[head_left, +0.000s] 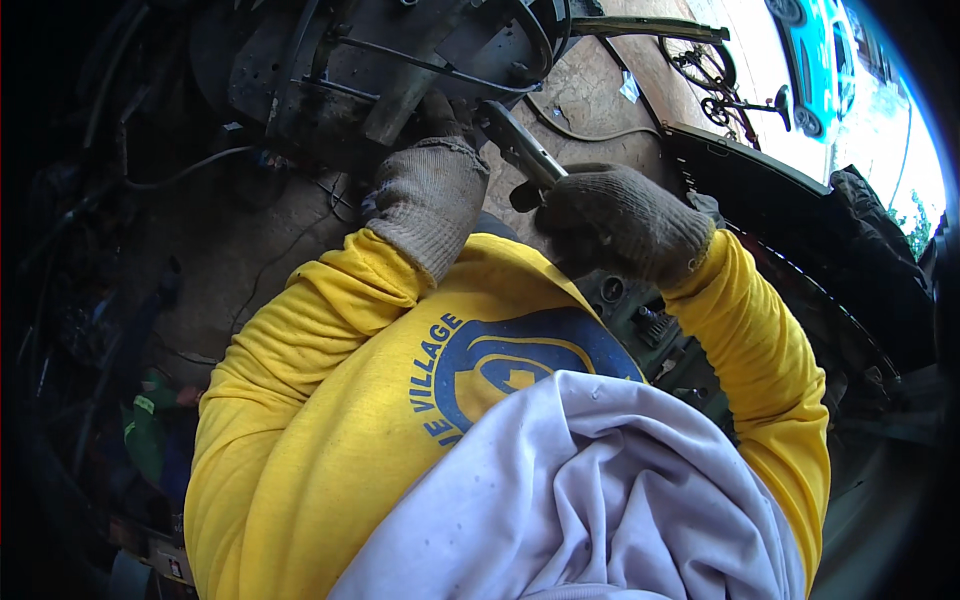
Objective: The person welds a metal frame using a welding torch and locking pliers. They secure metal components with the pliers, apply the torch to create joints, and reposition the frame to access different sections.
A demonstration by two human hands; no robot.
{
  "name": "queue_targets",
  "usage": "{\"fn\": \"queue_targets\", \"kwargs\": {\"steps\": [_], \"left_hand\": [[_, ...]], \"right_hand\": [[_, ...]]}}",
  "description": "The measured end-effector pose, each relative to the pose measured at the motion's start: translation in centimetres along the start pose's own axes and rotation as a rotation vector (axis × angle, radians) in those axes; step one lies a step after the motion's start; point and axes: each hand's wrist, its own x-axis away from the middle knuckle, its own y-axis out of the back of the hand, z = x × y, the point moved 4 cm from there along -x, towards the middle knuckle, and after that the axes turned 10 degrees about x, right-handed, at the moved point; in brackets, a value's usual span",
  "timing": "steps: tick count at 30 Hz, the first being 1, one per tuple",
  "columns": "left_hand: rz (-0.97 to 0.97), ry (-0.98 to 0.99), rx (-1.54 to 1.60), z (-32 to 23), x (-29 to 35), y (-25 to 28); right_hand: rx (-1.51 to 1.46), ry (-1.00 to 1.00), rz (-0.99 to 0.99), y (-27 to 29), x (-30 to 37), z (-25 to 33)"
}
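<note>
My right hand [625, 220], in a grey-brown knit glove, is closed around a silver metal tool [525, 145] that looks like locking pliers. Its far end points up and left toward a dark metal frame. My left hand [430, 185] wears the same kind of glove and reaches up to the frame beside a flat metal bar [405, 100]. The fingers of that hand are dark and partly hidden, so their grip is unclear. A curved metal rim [550, 45] and thin rods belong to the frame [250, 90] just beyond my hands.
A long bar [650, 27] juts right from the frame. Cables [590, 135] lie on the brown floor [610, 95]. At the far right are a bicycle [715, 85] and a turquoise car [815, 60]. Green machinery [650, 330] stands under my right arm; dark clutter fills the left.
</note>
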Motion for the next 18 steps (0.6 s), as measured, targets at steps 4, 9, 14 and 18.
{"fn": "queue_targets", "kwargs": {"steps": [4,9,14,18], "left_hand": [[0.145,0.024,-0.127,-0.5,0.5,0.3],[-0.051,-0.045,-0.127,-0.6,0.7,0.8],[-0.244,-0.257,-0.229,0.4,2.4,1.5],[-0.345,-0.516,-0.063,1.2,5.7,1.1]], "right_hand": [[0.158,0.03,0.003,0.4,0.1,1.2],[-0.04,-0.084,-0.014,-0.2,0.6,0.8],[-0.394,-0.019,-0.311,-1.2,1.3,-0.1],[-0.755,0.032,-0.656,-3.6,1.7,-7.8]]}}
